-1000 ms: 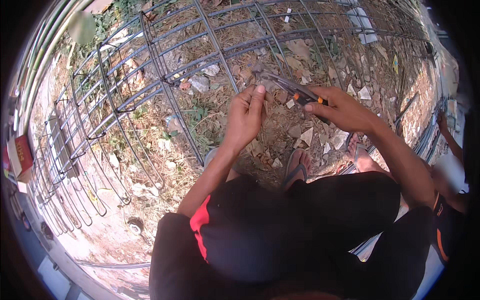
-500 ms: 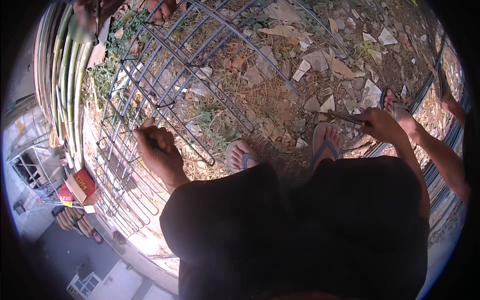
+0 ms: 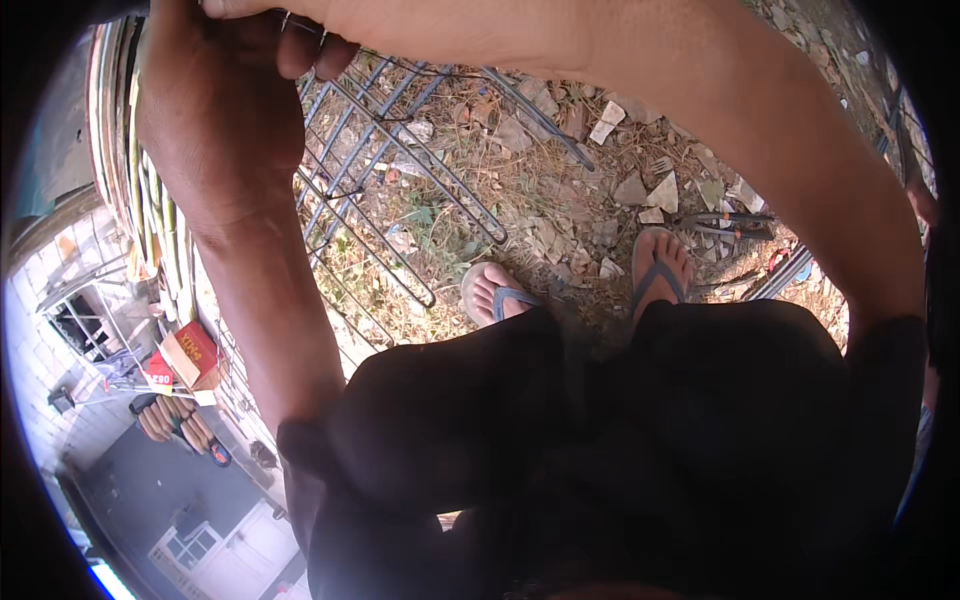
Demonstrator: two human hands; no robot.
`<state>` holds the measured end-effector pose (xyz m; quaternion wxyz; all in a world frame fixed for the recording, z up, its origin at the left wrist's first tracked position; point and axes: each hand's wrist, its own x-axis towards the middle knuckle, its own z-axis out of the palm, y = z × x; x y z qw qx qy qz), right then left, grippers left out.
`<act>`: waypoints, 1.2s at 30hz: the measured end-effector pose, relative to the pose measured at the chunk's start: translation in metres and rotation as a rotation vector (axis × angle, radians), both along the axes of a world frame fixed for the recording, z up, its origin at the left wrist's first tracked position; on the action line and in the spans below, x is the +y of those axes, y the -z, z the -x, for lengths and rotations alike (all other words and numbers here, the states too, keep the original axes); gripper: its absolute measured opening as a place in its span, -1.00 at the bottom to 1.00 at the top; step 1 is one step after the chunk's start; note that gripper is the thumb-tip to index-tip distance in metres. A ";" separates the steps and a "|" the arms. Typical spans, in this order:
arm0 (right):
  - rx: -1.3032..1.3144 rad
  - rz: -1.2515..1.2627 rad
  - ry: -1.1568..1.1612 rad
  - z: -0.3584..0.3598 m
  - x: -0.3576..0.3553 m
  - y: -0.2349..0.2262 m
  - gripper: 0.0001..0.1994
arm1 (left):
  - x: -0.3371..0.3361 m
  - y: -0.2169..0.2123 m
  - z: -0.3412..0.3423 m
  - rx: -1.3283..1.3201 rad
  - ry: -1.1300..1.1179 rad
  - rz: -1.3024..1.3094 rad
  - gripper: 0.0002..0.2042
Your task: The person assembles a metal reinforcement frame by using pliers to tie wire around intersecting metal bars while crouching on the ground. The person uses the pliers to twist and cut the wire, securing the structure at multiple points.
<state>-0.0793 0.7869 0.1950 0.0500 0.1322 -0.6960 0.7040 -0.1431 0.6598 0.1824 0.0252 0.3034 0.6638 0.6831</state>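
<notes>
The left hand (image 3: 220, 110), fingers curled, and right hand (image 3: 310, 8), partly cut off, overlap at upper left; whether they grip anything, I cannot tell. Below, left of centre, the metal cage (image 3: 375, 128) seems stiff, best held by its bars. Pliers (image 3: 722, 231) lie right of centre.

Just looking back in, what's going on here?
A person has the left hand and right hand raised together at the upper left; whether they hold anything is hard to tell. Below them is a cage of metal rods. The pliers lie on the ground near the right foot.
</notes>
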 end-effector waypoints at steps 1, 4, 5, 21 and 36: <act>0.008 0.009 0.012 0.005 -0.006 -0.003 -0.73 | -0.007 0.003 0.006 0.055 -0.206 0.095 -0.49; 0.012 0.017 0.066 0.024 -0.020 0.004 -0.74 | -0.050 0.004 0.027 -0.093 -0.225 0.017 -0.28; 0.002 0.021 0.091 0.033 -0.023 0.011 -0.74 | -0.072 0.019 0.026 -0.028 -0.224 0.169 -0.31; -0.498 -0.027 0.457 0.052 -0.100 0.181 -0.77 | -0.117 0.244 -0.019 -0.924 -0.618 -0.007 -0.39; -0.229 -0.851 0.565 0.073 -0.142 0.264 -0.81 | -0.153 0.249 0.003 -1.011 -0.710 -0.056 -0.45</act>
